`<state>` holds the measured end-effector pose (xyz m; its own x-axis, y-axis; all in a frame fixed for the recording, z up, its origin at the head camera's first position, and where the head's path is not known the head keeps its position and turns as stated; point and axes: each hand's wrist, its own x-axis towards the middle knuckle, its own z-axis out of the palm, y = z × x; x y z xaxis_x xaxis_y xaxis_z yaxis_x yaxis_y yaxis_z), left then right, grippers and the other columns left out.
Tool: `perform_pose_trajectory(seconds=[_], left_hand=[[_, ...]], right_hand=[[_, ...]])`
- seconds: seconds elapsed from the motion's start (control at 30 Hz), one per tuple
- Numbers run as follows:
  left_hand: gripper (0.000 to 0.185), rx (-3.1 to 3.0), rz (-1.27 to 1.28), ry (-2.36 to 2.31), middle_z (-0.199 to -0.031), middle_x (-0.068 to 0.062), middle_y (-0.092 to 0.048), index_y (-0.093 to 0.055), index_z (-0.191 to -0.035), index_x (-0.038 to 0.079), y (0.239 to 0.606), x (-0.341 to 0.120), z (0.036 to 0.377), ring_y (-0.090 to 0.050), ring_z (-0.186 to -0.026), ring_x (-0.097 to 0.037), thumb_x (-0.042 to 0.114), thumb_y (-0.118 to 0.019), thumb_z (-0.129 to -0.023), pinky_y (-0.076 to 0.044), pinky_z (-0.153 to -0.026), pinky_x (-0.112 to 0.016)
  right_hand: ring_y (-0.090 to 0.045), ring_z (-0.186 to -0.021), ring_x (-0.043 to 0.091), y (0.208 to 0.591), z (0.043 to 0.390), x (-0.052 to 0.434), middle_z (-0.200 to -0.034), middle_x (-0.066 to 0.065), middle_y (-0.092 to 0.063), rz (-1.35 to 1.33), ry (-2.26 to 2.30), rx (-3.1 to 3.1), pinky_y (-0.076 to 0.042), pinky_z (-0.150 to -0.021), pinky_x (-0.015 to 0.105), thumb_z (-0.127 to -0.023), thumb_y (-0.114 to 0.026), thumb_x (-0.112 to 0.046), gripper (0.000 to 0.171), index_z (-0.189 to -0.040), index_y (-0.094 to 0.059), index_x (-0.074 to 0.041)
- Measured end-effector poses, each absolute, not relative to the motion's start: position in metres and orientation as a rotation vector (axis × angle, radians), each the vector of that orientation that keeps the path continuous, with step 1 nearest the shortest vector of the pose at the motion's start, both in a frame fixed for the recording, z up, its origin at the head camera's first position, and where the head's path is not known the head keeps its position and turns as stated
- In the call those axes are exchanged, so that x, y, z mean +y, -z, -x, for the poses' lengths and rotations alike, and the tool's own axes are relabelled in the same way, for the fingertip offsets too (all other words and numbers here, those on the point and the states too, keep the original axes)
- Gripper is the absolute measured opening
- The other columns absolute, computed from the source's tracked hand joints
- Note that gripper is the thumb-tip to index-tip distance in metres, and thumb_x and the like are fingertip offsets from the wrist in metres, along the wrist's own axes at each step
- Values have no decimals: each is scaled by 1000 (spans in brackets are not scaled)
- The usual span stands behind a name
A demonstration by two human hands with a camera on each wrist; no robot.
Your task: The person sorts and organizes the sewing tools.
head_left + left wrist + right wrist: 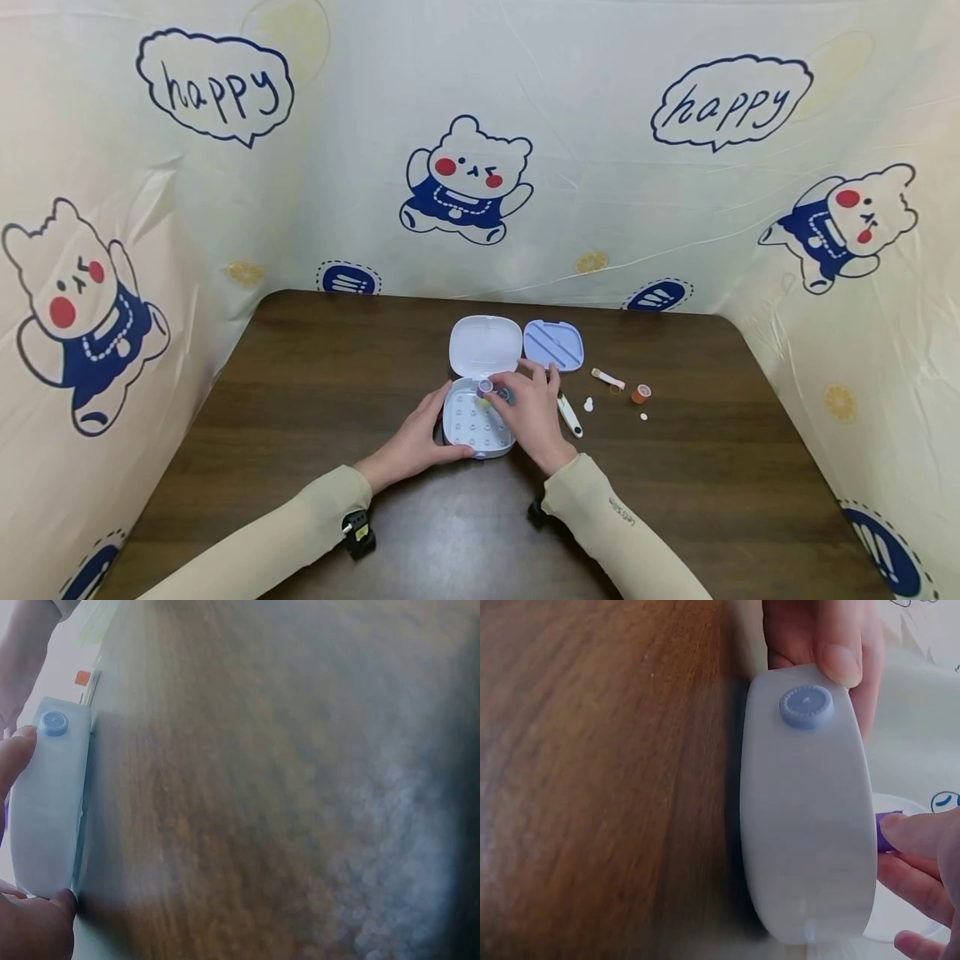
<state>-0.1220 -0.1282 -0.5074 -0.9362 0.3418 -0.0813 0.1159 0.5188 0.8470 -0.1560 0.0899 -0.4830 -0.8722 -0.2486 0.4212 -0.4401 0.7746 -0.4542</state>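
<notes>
A small white sewing-kit box (478, 435) lies open on the table, its lid (486, 343) tipped back and rows of small pegs on its floor. My left hand (412, 442) grips the box, thumb at the front edge and fingers along the left side. Between thumb and fingers of my right hand (534, 408) is a small purple thread spool (484, 387), pinched over the back of the box. In the right wrist view the purple spool (886, 831) shows just past the box wall (806, 817). Part of the box's right side is hidden behind the right hand.
A lilac tray (553, 346) lies beside the lid. Right of the box are a white-handled tool (570, 417), small white pieces (588, 405), a pale narrow strip-like item (607, 379) and an orange spool (641, 394). A printed curtain (570, 200) surrounds the table.
</notes>
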Motion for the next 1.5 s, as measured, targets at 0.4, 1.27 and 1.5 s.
perform_pose_trajectory(seconds=[0.4,1.27,1.5], left_hand=[[118,2513,-378,-1385,-166,-19,-29,-18,-167,5,506,-128,120,-36,-149,-34,41,-91,-81,-33,-120,-54],[116,2518,-371,-1400,-165,-19,-31,-19,-166,6,507,-127,120,-40,-146,-33,39,-91,-81,-35,-118,-54],[116,2523,-379,-1398,-164,-19,-31,-19,-166,6,507,-127,120,-40,-146,-33,38,-91,-81,-35,-118,-54]], right_hand=[[-50,-136,38,487,157,79,-96,-1,-80,-536,-743,-2654,-11,-116,75,-87,-87,-22,14,-100,-82,-17],[-47,-137,35,495,162,71,-101,2,-73,-543,-531,-2698,-17,-115,75,-84,-89,-29,20,-101,-84,-20],[-46,-136,34,495,162,70,-105,2,-70,-542,-515,-2720,-19,-116,74,-85,-89,-30,18,-99,-84,-19]])
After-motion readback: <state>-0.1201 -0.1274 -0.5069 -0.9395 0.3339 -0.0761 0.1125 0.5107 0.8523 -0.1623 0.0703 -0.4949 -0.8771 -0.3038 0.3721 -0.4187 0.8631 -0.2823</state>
